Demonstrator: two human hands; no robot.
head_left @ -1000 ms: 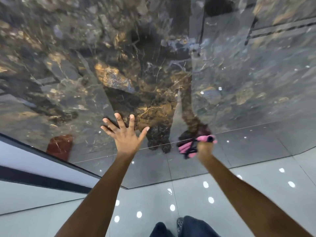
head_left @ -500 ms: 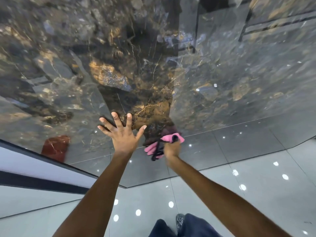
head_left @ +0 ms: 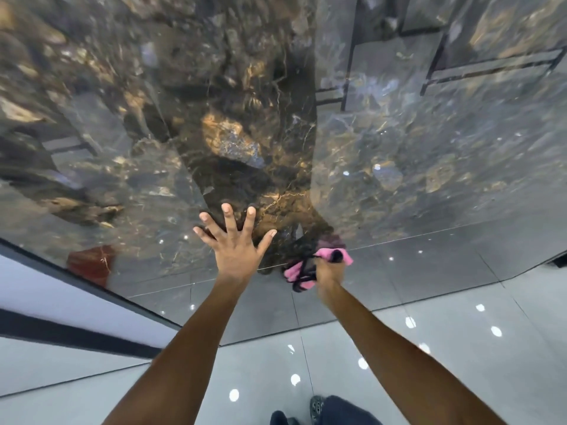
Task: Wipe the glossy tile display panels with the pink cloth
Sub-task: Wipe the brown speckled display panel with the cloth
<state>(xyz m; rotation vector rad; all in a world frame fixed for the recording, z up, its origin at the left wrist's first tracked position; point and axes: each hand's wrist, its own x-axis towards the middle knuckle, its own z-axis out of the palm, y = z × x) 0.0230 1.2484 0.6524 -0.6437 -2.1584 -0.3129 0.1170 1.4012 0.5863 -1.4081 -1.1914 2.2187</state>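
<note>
A large glossy dark marble tile panel with gold and grey veining fills the upper view and mirrors the room. My left hand presses flat against its lower part, fingers spread wide. Just to the right, my right hand grips a bunched pink cloth with dark trim and holds it against the panel near its bottom edge. The cloth's reflection shows just above it.
A pale glossy floor with bright light spots lies below the panel. A white panel with a black stripe stands at the left. My dark trousers and shoe show at the bottom. A red-brown patch is reflected low left.
My right hand swept the pink cloth left along the panel's lower edge, then slightly back right. My left hand stayed spread on the panel.
</note>
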